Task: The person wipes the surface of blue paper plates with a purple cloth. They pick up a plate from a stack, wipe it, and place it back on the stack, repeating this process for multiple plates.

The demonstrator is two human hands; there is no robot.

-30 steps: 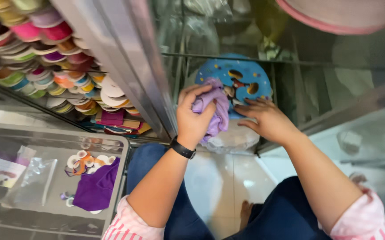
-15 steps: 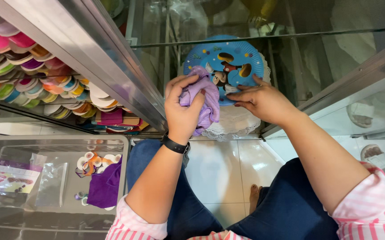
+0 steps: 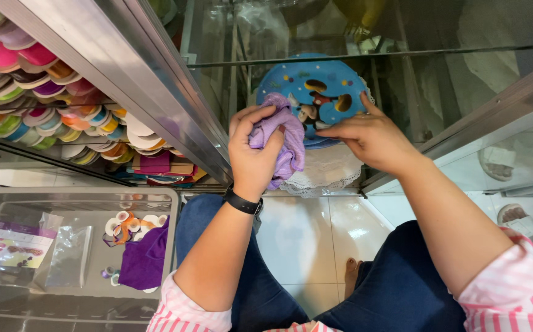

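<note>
Glass-fronted display shelves fill the background, above a white tiled floor (image 3: pixel 315 246). Inside, a blue cartoon plate (image 3: pixel 315 89) rests on a white lace doily (image 3: pixel 328 175). Her left hand (image 3: pixel 255 154) bunches a lilac cloth (image 3: pixel 285 141) tightly against it; her right hand (image 3: pixel 371 138) steadies the rim, fingers spread. Ribbon spools (image 3: pixel 45 117) crowd the left.

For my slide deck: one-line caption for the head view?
Left hand presses a purple cloth to a blue cartoon plate that the right hand steadies inside a glass cabinet.
</note>
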